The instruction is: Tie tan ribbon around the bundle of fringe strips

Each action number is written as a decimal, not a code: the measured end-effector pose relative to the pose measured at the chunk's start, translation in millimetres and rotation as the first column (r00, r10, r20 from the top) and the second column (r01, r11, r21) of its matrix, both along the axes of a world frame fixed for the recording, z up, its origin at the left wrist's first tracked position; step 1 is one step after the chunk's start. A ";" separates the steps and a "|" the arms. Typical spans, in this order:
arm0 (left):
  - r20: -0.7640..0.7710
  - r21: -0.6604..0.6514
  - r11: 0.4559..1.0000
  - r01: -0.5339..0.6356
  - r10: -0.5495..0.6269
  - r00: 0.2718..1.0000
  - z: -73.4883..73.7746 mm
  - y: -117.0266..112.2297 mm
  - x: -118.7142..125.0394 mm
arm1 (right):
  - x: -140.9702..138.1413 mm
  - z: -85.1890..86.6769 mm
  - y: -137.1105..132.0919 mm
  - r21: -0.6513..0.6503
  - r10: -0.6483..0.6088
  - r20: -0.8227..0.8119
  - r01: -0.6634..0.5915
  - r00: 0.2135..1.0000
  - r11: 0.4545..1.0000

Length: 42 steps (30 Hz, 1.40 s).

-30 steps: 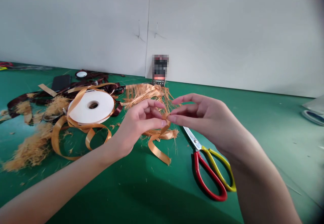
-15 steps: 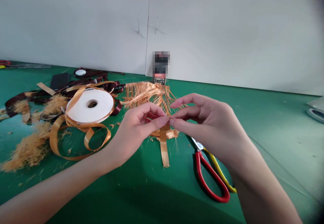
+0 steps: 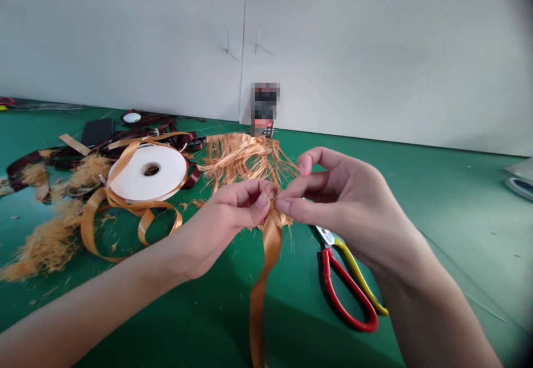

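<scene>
My left hand pinches the upper end of a golden satin ribbon between thumb and fingers. The ribbon hangs down toward me, twisting slightly, and runs to the bottom edge of the view. My right hand meets the left at the same spot, its thumb and index finger closed on the ribbon's top while another finger stays raised. Just behind the hands lies a heap of frayed golden ribbon pieces, partly hidden by them. Scissors with one red and one yellow handle rest beneath my right wrist.
At left stands a white ribbon spool with loose golden loops around it. Fluffy thread scraps, dark brown ribbon and a dark flat object lie nearby. A pixelated upright object leans on the white wall.
The hanging ribbon now reaches much farther toward me, where a short strip hung before. My left hand has shifted slightly down, and the right hand's raised finger is more curled.
</scene>
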<state>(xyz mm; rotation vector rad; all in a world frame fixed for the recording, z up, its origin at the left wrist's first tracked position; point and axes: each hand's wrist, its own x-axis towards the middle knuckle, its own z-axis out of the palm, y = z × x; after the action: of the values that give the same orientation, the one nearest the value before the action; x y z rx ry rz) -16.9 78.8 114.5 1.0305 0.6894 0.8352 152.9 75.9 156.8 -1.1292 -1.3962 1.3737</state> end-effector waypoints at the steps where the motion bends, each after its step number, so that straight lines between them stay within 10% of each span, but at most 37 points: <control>1: 0.022 -0.022 1.000 -0.001 0.001 1.000 0.3 -0.4 -0.1 | 0.0 0.4 0.4 -0.014 -0.001 -0.019 0.001 1.000 1.000; 26: -0.256 0.423 0.886 -0.189 0.317 0.913 3.7 3.2 0.2 | -8.4 0.8 -5.8 0.167 -0.242 0.234 0.206 0.942 0.964; 42: -0.086 0.126 0.989 -0.078 0.090 0.992 3.6 3.7 0.3 | -14.3 -2.3 -9.5 0.119 -0.176 0.130 0.161 0.976 0.980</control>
<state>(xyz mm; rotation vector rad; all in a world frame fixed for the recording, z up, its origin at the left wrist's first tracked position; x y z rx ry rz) -16.6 82.5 118.0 1.1615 0.7709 0.9168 138.5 66.4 154.5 -1.2617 -1.4201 1.1041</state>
